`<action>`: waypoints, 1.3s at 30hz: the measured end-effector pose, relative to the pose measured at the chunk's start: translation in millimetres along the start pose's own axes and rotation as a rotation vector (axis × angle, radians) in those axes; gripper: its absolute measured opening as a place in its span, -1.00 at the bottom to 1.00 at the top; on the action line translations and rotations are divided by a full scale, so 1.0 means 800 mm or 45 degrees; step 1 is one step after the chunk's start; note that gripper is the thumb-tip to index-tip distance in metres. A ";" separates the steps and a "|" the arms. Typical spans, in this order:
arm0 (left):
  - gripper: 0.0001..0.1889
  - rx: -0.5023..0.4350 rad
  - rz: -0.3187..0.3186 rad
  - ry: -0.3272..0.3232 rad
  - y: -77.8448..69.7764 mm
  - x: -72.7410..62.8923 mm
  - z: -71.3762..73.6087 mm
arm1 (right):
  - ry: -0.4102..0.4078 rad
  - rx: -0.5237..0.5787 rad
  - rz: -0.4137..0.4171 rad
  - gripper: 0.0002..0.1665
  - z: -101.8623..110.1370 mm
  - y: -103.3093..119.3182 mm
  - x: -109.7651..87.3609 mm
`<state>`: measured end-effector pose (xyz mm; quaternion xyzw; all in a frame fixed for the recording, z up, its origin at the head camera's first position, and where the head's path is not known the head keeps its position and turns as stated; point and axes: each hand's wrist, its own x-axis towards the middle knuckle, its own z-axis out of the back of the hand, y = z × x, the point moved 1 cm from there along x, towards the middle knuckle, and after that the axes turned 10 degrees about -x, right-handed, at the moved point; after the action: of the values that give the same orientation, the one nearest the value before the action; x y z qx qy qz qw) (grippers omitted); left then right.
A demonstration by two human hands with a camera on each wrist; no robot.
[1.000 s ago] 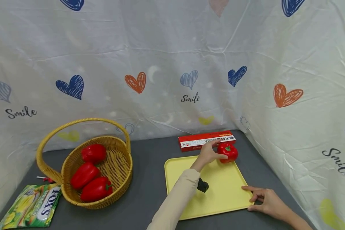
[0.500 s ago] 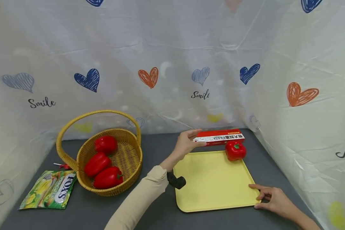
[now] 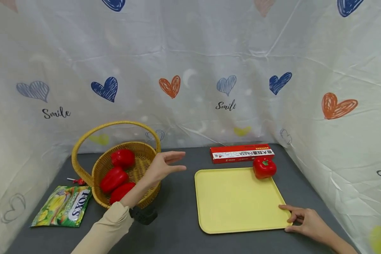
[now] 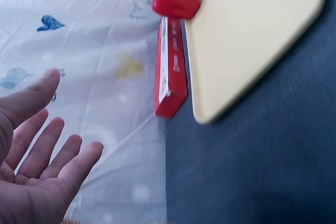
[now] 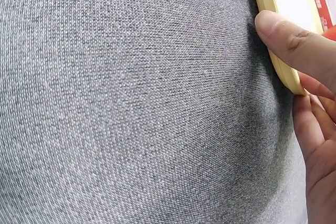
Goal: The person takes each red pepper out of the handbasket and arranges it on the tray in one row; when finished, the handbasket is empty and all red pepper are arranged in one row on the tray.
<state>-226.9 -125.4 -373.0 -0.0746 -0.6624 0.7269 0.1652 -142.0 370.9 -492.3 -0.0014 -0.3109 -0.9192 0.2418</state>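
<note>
My left hand (image 3: pixel 161 167) hangs in the air beside the wicker basket (image 3: pixel 96 173), fingers extended, thumb apart, nothing in its grasp. In the left wrist view its fingers (image 4: pixel 50 150) spread against the backdrop. Three red bell peppers (image 3: pixel 114 179) lie in the basket, one partly hidden by my left forearm. Another red bell pepper (image 3: pixel 264 167) sits at the far right corner of the yellow tray (image 3: pixel 238 201). My right hand (image 3: pixel 309 224) pinches the tray's near right corner; the right wrist view shows the thumb (image 5: pixel 294 40) on the tray's edge and fingers around the corner.
Behind the tray lies a red pasta box (image 3: pixel 241 153), close to the pepper. Left of the basket are a green and yellow Fox's packet (image 3: pixel 63 206) and a small red lollipop (image 3: pixel 80 181). White heart-print cloth (image 3: pixel 193 130) hangs along the table's back and right side.
My left hand has let go of the pepper at the tray's far right corner and swung left to the basket. The right hand stays at the tray's corner. The head view has shifted.
</note>
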 end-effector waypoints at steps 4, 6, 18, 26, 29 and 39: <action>-0.45 0.043 0.029 0.029 -0.001 -0.031 0.036 | 0.014 0.000 -0.018 -0.75 0.001 0.001 0.000; -0.45 0.054 0.046 0.065 0.001 -0.045 0.053 | 0.023 0.004 -0.027 -0.76 0.001 0.002 0.000; -0.41 0.208 0.136 0.278 0.025 -0.105 0.140 | 0.023 -0.013 -0.034 -0.76 0.002 -0.001 0.000; -0.36 0.534 0.111 0.355 0.051 -0.112 0.160 | 0.035 -0.052 -0.046 -0.74 0.004 0.000 0.004; -0.35 0.652 0.085 0.375 0.058 -0.109 0.160 | 0.033 -0.058 -0.045 -0.74 0.003 0.000 0.005; -0.30 0.781 0.130 0.305 0.057 -0.103 0.161 | 0.030 -0.062 -0.052 -0.74 0.001 0.000 0.004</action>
<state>-198.8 -277.2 -412.5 -0.1393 -0.3839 0.8859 0.2199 -145.1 369.5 -491.3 0.0100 -0.2856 -0.9311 0.2266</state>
